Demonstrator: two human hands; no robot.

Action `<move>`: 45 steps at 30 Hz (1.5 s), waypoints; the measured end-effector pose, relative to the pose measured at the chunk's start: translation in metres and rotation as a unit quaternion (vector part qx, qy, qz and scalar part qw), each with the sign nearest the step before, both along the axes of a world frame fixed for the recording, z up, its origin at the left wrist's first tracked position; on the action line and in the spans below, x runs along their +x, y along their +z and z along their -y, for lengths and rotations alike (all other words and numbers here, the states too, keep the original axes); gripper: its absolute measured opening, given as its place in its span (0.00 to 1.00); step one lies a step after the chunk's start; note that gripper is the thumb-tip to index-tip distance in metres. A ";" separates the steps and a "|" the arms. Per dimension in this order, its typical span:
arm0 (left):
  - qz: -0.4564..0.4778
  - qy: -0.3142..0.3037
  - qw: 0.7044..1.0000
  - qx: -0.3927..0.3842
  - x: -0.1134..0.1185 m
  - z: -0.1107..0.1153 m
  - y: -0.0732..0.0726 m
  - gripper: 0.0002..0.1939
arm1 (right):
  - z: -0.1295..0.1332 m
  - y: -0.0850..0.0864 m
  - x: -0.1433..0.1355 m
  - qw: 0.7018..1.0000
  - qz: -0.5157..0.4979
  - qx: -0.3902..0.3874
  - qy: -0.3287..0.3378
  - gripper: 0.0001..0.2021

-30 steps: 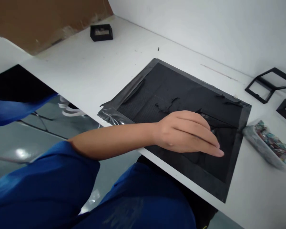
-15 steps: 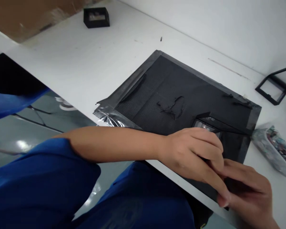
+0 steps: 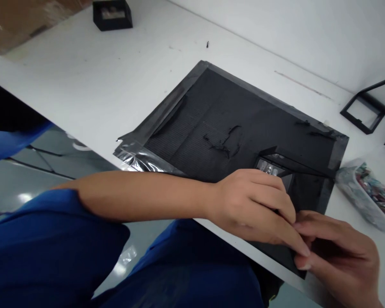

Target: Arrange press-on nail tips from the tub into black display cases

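My left hand (image 3: 255,205) reaches in from the left over a black plastic frame (image 3: 284,160) that has a clear window with small pale items in it. Its fingers are curled and pressed together, covering the frame's near part. My right hand (image 3: 343,252), at the lower right, is closed in a pinch. The fingertips of both hands meet close to the mat's near edge; whatever lies between them is hidden. Beneath the frame and hands is a black mat (image 3: 179,141), its borders taped down.
Thin black scraps (image 3: 223,147) lie on the mat. To the right are an open black frame (image 3: 361,113) and a clear plastic tub (image 3: 359,194) of small wrapped packets. A black box (image 3: 112,16) and brown cardboard (image 3: 28,21) stand at the far left of the white table (image 3: 99,85).
The whole view has shifted slightly, so table items appear further left. My hands stay together at the same spot, with the right fingertips moved slightly against the left ones.
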State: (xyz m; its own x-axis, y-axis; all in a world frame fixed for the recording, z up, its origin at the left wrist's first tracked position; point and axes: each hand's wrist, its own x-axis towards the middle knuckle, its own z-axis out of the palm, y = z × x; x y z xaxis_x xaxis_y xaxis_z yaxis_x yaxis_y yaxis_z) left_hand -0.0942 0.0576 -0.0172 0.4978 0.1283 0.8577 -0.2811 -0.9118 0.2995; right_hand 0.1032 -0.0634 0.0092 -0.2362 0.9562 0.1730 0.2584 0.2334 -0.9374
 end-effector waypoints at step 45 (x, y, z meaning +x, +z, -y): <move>-0.288 -0.189 0.939 0.017 0.003 0.000 0.000 0.26 | -0.015 -0.025 -0.002 0.894 0.309 0.169 -0.276 0.07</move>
